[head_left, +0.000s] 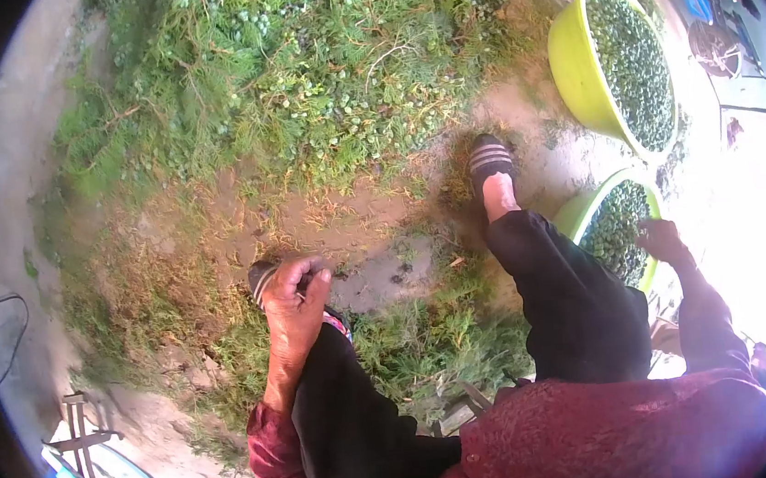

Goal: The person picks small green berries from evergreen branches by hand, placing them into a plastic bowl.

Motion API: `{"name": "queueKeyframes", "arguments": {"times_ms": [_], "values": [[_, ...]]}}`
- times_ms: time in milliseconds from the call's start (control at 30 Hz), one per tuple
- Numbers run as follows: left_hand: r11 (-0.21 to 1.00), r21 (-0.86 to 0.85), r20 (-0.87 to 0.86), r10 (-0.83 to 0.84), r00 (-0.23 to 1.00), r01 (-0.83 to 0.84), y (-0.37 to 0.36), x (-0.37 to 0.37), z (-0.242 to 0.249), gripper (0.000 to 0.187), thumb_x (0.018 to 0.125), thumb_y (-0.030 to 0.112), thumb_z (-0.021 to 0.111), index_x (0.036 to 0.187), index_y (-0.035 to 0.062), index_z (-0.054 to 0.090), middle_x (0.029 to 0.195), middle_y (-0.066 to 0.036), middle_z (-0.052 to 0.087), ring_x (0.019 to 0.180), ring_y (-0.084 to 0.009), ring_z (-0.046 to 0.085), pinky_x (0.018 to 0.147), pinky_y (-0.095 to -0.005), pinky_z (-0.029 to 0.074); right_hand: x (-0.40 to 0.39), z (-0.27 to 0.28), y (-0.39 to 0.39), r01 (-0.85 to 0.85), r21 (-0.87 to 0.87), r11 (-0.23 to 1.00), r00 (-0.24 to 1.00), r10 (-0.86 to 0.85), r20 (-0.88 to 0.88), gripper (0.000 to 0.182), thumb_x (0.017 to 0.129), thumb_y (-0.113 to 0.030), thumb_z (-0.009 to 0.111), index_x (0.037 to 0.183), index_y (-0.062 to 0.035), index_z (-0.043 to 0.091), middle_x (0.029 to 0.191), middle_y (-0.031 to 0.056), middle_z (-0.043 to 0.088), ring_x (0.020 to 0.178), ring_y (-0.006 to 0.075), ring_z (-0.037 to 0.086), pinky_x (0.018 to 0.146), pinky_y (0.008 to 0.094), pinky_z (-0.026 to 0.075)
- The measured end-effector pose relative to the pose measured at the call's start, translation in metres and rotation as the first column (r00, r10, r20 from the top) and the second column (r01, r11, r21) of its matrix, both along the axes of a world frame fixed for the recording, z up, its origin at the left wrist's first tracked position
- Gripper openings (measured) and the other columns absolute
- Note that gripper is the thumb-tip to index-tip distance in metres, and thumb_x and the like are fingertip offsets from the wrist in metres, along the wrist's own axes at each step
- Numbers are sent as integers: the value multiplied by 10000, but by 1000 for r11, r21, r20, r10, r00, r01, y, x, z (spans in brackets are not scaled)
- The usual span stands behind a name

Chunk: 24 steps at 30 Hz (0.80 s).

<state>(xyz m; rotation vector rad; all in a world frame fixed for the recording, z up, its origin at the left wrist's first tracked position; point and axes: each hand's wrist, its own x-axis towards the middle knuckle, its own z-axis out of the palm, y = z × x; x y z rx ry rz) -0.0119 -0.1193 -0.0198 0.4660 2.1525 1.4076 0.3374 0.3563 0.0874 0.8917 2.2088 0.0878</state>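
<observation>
My left hand is held above my left knee, in front of a striped shoe. Its fingers are curled with the thumb near them; whatever they hold, if anything, is hidden. Over the edge of the nearer green basin reaches my right hand, close to the small green cones inside. Its fingertips are blurred and partly hidden. A big heap of cut evergreen branches with pale green cones spreads in front of my feet.
A larger yellow-green basin, full of small green cones, stands at the far right. Loose sprigs lie between my legs. A wooden frame is at lower left, near a dark cable.
</observation>
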Motion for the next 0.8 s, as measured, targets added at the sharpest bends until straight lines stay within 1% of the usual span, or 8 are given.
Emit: {"name": "queueKeyframes", "arguments": {"times_ms": [67, 200, 233, 333, 467, 600, 733, 800], "values": [[997, -75, -5, 20, 1000, -20, -4, 7, 4, 135, 712, 14, 628, 840, 10, 585, 694, -56, 552, 612, -117, 514, 581, -236, 429, -17, 16, -27, -80, 74, 994, 989, 88, -119, 344, 703, -256, 644, 963, -34, 608, 948, 169, 596, 923, 296, 559, 828, 385, 433], [984, -167, -68, -73, 995, 60, 4, 8, 34, 140, 702, 43, 625, 832, 2, 596, 710, -91, 570, 599, -166, 534, 584, -271, 442, -123, -20, -45, -58, -205, 977, 835, -65, -547, 371, 707, -235, 646, 1004, -24, 579, 1014, 164, 581, 914, 301, 558, 808, 370, 439], [981, -175, -53, -101, 994, 90, 6, 9, 40, 143, 702, 48, 624, 834, 1, 597, 716, -92, 576, 607, -169, 542, 586, -275, 444, -159, -32, -54, -102, -397, 912, 813, -154, -562, 379, 723, -246, 631, 1021, -23, 559, 1016, 171, 577, 911, 303, 562, 794, 360, 449], [965, -229, 6, -130, 992, 128, 16, 8, 49, 152, 711, 82, 624, 833, -3, 597, 725, -103, 588, 637, -193, 569, 596, -285, 450, -243, -87, -91, -225, -487, 844, 893, -22, -450, 399, 751, -265, 602, 1052, -15, 523, 998, 175, 566, 893, 335, 560, 779, 386, 460], [896, -329, 63, -294, 954, 298, 33, 2, 48, 177, 755, 111, 605, 889, -4, 598, 796, -105, 609, 752, -165, 586, 683, -274, 459, -289, -204, -110, -413, -383, 826, 712, 31, -702, 406, 734, -236, 631, 1049, -17, 498, 1044, 204, 510, 886, 387, 549, 759, 440, 461], [873, -367, 126, -294, 947, 320, 48, 9, 21, 191, 746, 137, 615, 872, -6, 600, 770, -118, 600, 697, -196, 583, 627, -286, 453, -302, -231, -127, -311, -389, 867, 723, -51, -689, 363, 717, -234, 639, 988, -24, 518, 992, 212, 514, 820, 388, 557, 733, 438, 467], [828, -380, 188, -367, 911, 412, 62, 14, 8, 228, 735, 166, 629, 884, -5, 598, 741, -126, 588, 634, -214, 572, 584, -298, 448, -294, -250, -135, -457, -433, 777, 747, 71, -661, 283, 691, -212, 617, 915, -59, 538, 953, 193, 537, 786, 355, 571, 694, 443, 463], [809, -391, 218, -381, 898, 438, 72, 12, 5, 226, 745, 157, 617, 897, -9, 594, 761, -124, 591, 657, -193, 570, 603, -284, 445, -284, -254, -142, -577, -547, 607, 684, -8, -730, 238, 706, -210, 586, 875, -45, 559, 867, 162, 581, 785, 313, 577, 675, 402, 472]]}}
